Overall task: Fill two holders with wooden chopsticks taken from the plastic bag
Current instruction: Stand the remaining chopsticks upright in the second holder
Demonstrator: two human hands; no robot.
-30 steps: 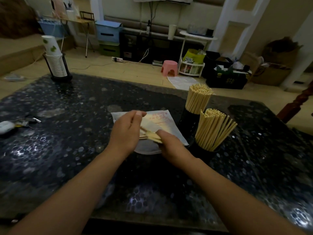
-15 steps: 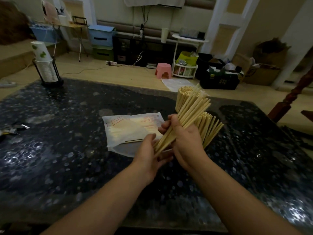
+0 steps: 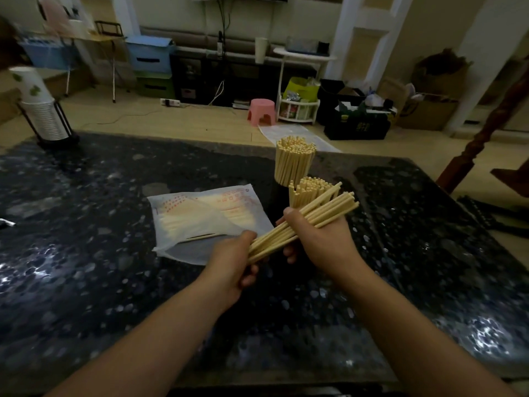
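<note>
Both hands hold one bundle of wooden chopsticks (image 3: pixel 312 217) slanted above the dark speckled table (image 3: pixel 86 253). My right hand (image 3: pixel 320 242) grips the bundle's middle, and my left hand (image 3: pixel 232 265) holds its lower end. The plastic bag (image 3: pixel 206 222) lies flat just left of the hands, with some chopsticks still inside and one sticking out at its opening. Behind the bundle stand two dark holders packed with upright chopsticks, the far one (image 3: pixel 294 160) and the near one (image 3: pixel 307 190). The holders' bodies are mostly hidden.
A stack of paper cups in a black wire stand (image 3: pixel 43 110) sits at the table's far left corner. A small object (image 3: pixel 5 223) lies at the left edge. Beyond the table are a pink stool (image 3: pixel 262 111), boxes and shelves on the floor.
The hands lifted a bundle of chopsticks out of the bag and raised it to the right, toward the holders. The bundle now lies flatter than half a second ago.
</note>
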